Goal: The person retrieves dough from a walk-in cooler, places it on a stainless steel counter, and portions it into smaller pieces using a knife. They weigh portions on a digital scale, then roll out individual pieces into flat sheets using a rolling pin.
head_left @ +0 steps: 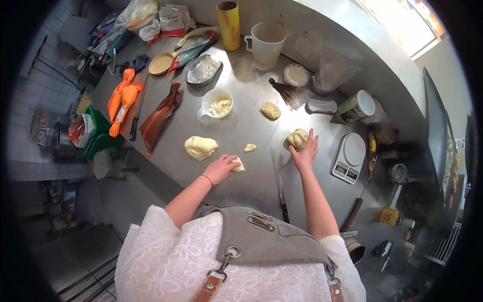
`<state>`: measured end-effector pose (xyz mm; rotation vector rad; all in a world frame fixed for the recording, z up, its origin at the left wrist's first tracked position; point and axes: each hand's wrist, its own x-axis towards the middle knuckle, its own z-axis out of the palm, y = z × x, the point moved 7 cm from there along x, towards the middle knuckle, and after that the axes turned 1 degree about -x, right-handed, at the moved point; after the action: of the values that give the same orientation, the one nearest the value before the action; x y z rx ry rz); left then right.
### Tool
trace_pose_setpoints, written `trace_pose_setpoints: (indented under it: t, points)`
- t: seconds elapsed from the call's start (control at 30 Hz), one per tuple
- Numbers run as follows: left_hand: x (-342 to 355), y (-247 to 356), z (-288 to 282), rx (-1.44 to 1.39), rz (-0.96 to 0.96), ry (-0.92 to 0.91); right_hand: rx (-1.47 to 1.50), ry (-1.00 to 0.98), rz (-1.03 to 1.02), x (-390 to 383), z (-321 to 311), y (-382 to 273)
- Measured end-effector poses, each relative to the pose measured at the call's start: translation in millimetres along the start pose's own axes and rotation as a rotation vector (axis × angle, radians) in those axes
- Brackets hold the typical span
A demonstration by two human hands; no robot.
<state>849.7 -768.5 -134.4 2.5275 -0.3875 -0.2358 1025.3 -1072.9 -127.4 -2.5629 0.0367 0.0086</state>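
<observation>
My left hand (221,169) is closed on a small pale piece of dough (238,164) on the steel table, with its fingertips over the piece's left side. Just beyond it lie a large pale lump of dough (200,148) and a little scrap of dough (249,148). My right hand (306,152) has its fingers spread beside a darker, greenish-brown dough ball (297,138); the thumb is at the ball's near edge. Another tan dough lump (270,110) sits farther back. Between my hands lies a long knife (279,186), its black handle toward me.
A white bowl of crumbly filling (217,104), a metal scoop of flour (203,70), a measuring jug (266,46) and a yellow film roll (229,26) stand at the back. Orange piping bags (123,100) and a brown bag (160,118) lie left. At right is a kitchen scale (349,157).
</observation>
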Motion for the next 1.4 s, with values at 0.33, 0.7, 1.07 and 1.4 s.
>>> trace_pose_setpoints:
  t: [0.33, 0.7, 1.07, 1.4]
  points:
    - [95.9, -42.2, -26.5, -0.248, -0.064, 0.287, 0.081, -0.036, 0.117, -173.9, -20.5, 48.6]
    - [179.5, -58.8, -39.8, -0.027, -0.194, 0.063, 0.111, -0.075, 0.412, -313.3, -20.7, 95.7]
    - [-30.0, -132.8, -91.6, 0.078, -0.296, 0.443, -0.114, -0.186, 0.117, -312.6, -3.9, 72.4]
    - [-113.6, -188.9, -31.6, -0.963, -0.771, 0.153, 0.132, -0.288, 0.346, -380.6, -6.9, 92.2]
